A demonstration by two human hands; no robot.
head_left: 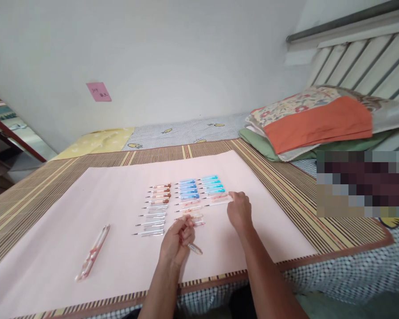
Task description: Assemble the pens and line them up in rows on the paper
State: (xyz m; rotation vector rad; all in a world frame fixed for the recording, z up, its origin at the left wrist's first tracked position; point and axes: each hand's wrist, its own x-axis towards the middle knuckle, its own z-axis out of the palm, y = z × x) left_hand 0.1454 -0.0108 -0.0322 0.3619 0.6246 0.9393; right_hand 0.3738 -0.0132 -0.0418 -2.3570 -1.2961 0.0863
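My left hand (178, 232) is closed around a slim, pale pen (195, 249), whose end sticks out below the fingers. My right hand (240, 208) has its fingers pinched at the right end of a clear pen barrel with a pinkish pattern (222, 198). Just below that barrel lies a thin white refill (216, 204) with a dark tip. Left of it are more pink-patterned pen parts (189, 204), partly hidden by my left hand. Rows of pen parts fill the middle: brown (159, 190), clear (154, 217), blue (186, 188) and turquoise (211, 182).
Two pink-patterned pens (93, 252) lie together at the left of the pale pink sheet (119, 190). Under the sheet is a striped mat (272, 190). Folded cushions (319, 122) are stacked at the right, by a white slatted headboard (362, 57). A pink note (99, 92) is on the wall.
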